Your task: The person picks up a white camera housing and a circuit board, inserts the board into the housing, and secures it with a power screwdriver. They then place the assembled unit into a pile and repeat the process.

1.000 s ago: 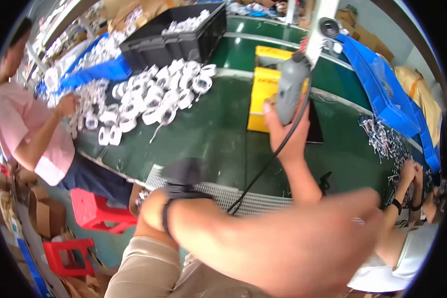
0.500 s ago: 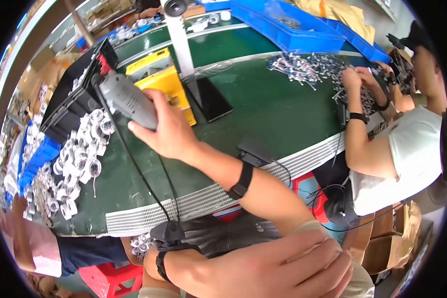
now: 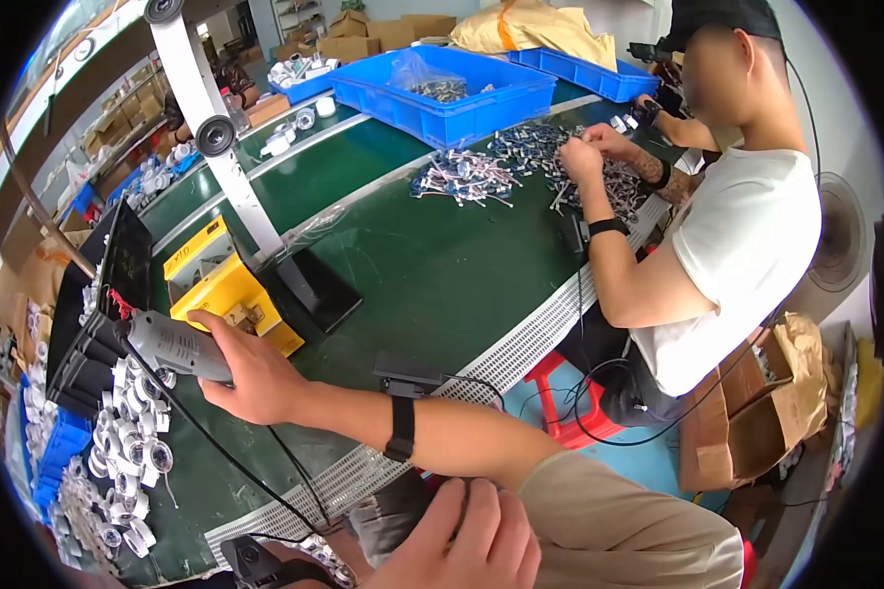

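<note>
My right hand [image 3: 255, 378] is wrapped round the grey body of a corded handheld power tool [image 3: 182, 346]. The tool points left over the green table, and its exact kind cannot be made out. A black cord [image 3: 201, 427] runs down from it toward the table's near edge. At the bottom, below my right forearm, my left hand [image 3: 471, 540] shows its back. Its fingers are loosely bent and slightly apart, with nothing seen in them; its palm is hidden. Several white round parts [image 3: 133, 422] lie piled just below the tool. Behind the tool stands a yellow open box [image 3: 231, 294].
A black bin [image 3: 118, 265] is left of the yellow box. A white post [image 3: 241, 196] rises from a dark base. On the right a co-worker [image 3: 737, 226] handles small wired parts [image 3: 467, 177] near a blue tray [image 3: 452, 108]. A black adapter [image 3: 408, 371] lies by the perforated edge strip.
The view has swung right, so the table things sit farther left. My right hand still grips the tool. My left hand has drawn back from beside my right upper arm, lower and leftward.
</note>
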The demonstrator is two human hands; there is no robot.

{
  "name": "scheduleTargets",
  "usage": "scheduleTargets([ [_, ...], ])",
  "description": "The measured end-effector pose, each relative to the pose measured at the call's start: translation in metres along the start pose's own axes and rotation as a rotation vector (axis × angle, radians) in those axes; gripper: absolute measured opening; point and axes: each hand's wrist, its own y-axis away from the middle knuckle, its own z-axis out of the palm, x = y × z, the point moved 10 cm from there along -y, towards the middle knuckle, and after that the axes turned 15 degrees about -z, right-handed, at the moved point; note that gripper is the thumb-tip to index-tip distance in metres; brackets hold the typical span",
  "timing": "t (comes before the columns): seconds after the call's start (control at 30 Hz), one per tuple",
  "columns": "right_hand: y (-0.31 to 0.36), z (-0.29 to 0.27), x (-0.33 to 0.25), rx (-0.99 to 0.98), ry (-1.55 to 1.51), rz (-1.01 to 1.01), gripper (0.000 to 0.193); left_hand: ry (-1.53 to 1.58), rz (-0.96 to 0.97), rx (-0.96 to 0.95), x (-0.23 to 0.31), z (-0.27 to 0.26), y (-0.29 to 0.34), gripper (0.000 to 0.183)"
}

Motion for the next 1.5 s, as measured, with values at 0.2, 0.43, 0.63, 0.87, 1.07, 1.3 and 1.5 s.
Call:
scheduleTargets([
  [0.2,-0.002,0.004,0.0,-0.001,-0.042,0.048,0.063,-0.244,0.034,-0.195,-0.001,0.039,-0.003,0.025],
  [0.43,-0.004,-0.002,-0.004,0.013,0.031,-0.013,0.05,0.072,0.116,0.243,-0.05,0.024,0.026,0.037],
  [0.63,0.018,-0.024,0.029,0.077,-0.258,0.289,0.034,0.506,-0.564,1.324,-0.235,0.01,0.177,0.016],
  [0.87,0.025,-0.021,0.037,-0.014,-0.441,0.499,0.029,0.717,-0.854,0.81,-0.29,0.118,0.124,0.009],
  [1.07,0.038,-0.019,0.042,-0.115,-0.515,0.503,0.039,0.694,-0.82,0.68,-0.291,0.125,0.118,0.011],
  [1.3,0.033,-0.021,0.043,-0.148,-0.547,0.525,0.053,0.623,-0.714,0.584,-0.283,0.13,0.113,0.009],
  [1.5,0.037,-0.018,0.04,-0.163,-0.609,0.585,0.053,0.551,-0.661,0.543,-0.273,0.126,0.111,0.009],
])
